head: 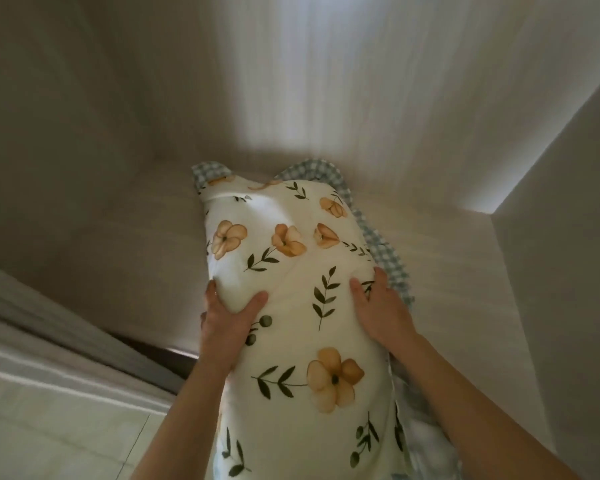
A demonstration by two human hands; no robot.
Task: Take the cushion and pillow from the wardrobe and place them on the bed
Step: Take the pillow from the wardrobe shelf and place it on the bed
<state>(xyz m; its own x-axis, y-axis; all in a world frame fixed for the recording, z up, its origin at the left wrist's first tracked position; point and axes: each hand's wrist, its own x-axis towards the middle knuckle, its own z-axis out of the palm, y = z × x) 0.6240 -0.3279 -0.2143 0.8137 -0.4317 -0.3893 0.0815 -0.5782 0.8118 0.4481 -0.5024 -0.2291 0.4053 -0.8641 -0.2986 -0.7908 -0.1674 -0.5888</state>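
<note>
A cream pillow (291, 271) printed with orange flowers and green leaves, edged with a blue gingham frill, lies lengthwise on a pale wooden wardrobe shelf (125, 244). Its near end hangs out over the shelf edge toward me. My left hand (227, 323) grips its left side, thumb on top and fingers wrapped around the edge. My right hand (383, 311) presses on its right side, fingers curling over the frill. No separate cushion is visible.
The wardrobe's back panel (326, 81) and right side wall (561, 237) close in the compartment. A sliding door track (49, 341) runs along the lower left, with pale floor tiles (49, 438) beyond it.
</note>
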